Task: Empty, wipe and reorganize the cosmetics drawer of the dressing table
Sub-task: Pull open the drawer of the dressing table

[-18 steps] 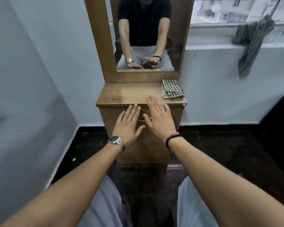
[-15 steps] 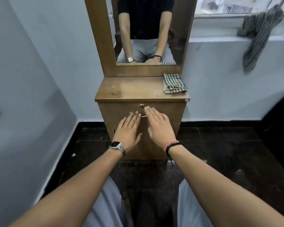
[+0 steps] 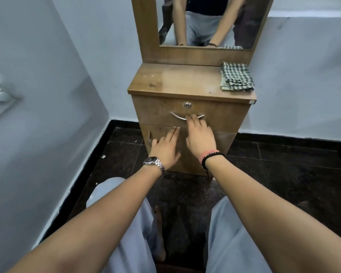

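Observation:
The wooden dressing table (image 3: 175, 79) stands against the wall with its top drawer (image 3: 158, 111) closed. The drawer has a curved metal handle (image 3: 177, 116) and a round lock (image 3: 187, 105) above it. My right hand (image 3: 201, 138) reaches forward with straight fingers, and its fingertips touch the right part of the handle. My left hand (image 3: 164, 148), wearing a metal watch, hovers open in front of the lower cabinet door (image 3: 222, 140), holding nothing. A folded green checked cloth (image 3: 236, 76) lies on the right rear of the tabletop.
A mirror (image 3: 205, 20) in a wooden frame rises behind the tabletop. The lower door has a small vertical handle (image 3: 149, 134) at its left edge. White walls close in on the left and behind. The floor (image 3: 283, 174) is dark tile, and my knees are below.
Both hands moved forward and down along the cabinet front. My right fingertips now reach the drawer handle. The camera tilted lower and closer.

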